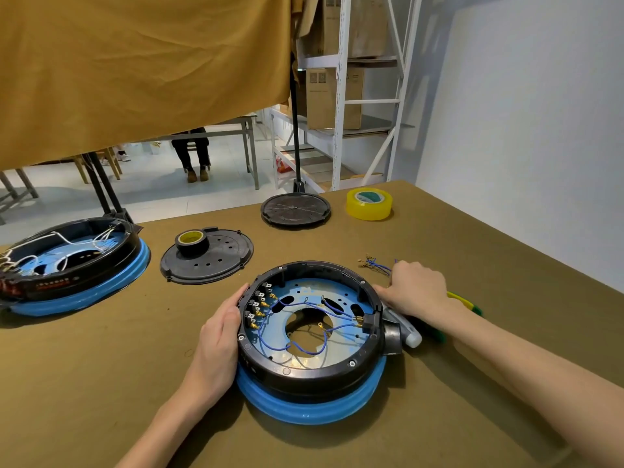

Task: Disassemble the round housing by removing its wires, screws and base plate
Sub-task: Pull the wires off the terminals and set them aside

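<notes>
While the round housing (310, 336) sits open-side up on the table (101, 383), nearest the camera, the left hand (219, 336) lies flat against its left wall, fingers straight and together. Right hand (417, 288) rests just right of the housing, fingers curled down; can't tell what they pinch. Blue wires (297, 332) still run inside; loose wires (374, 265) lie beyond that hand.

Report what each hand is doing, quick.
Left hand: open, fingers resting against the round housing rim.
Right hand: curled beside the housing; cannot tell what it holds.
</notes>
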A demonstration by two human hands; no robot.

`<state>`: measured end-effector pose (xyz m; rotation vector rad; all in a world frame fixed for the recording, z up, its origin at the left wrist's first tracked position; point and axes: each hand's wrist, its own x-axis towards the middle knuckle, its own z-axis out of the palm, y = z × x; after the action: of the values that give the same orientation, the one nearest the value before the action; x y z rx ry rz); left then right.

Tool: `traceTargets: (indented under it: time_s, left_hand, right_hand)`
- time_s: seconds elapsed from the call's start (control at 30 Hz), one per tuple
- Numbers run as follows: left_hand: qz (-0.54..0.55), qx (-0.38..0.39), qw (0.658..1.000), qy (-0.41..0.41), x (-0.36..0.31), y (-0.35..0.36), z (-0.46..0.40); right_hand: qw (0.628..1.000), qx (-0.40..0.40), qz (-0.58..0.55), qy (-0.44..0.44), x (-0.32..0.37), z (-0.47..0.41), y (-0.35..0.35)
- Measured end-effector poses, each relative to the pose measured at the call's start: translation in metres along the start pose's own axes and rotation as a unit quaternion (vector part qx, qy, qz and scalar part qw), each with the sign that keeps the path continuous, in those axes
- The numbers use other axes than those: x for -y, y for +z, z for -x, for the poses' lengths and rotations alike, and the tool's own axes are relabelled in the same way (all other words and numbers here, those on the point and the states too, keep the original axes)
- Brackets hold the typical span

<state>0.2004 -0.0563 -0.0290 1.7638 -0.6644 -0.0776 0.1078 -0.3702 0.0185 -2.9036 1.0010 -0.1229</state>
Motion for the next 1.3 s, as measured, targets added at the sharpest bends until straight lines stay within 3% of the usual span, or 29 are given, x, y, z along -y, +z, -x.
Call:
traceTargets:
  time_s: [0.17, 0.37, 0.53, 0.63, 0.73, 0.8, 0.87, 0.97, 1.07, 1.3]
  left_hand:
    - [0.003, 0.001, 1.0, -0.001, -0.001, 0.0, 0.0]
    - [0.007, 0.0, 1.0, -0.002, 0.001, 0.0, 0.0]
    - [0.004, -0.001, 1.0, -0.003, 0.001, -0.001, -0.001]
    - [0.002, 0.003, 1.0, -0.007, 0.0, -0.001, -0.001]
    - [0.004, -0.004, 1.0, -0.009, -0.001, -0.001, -0.001]
    - [0.006, -0.007, 1.0, -0.011, -0.003, -0.001, 0.0]
    - [0.008, -0.007, 1.0, -0.014, -0.006, -0.001, 0.0]
    - [0.009, -0.004, 1.0, -0.02, -0.009, -0.001, 0.002]
    - [-0.004, -0.008, 1.0, -0.018, -0.01, -0.003, 0.003]
    - [0.008, -0.002, 1.0, -0.029, -0.009, -0.005, 0.001]
  right_hand:
    - [0.998, 0.059, -0.013, 0.01, 0.014, -0.021, -0.007]
    - [0.997, -0.031, -0.045, -0.061, 0.016, -0.048, 0.0]
    - [0.994, -0.049, -0.02, -0.099, 0.006, -0.057, 0.008]
    - [0.976, -0.118, -0.135, -0.123, 0.019, -0.044, 0.005]
    - [0.921, -0.138, -0.302, -0.201, 0.054, -0.01, -0.016]
    - [0.896, -0.139, -0.332, -0.262, 0.079, 0.017, -0.03]
    - [0.891, -0.099, -0.311, -0.315, 0.098, 0.038, -0.037]
    - [0.913, 0.049, -0.22, -0.341, 0.121, 0.051, -0.03]
    - [0.937, 0.022, -0.135, -0.323, 0.134, 0.052, -0.012]
    - [0.947, 0.078, -0.198, -0.241, 0.144, 0.031, -0.007]
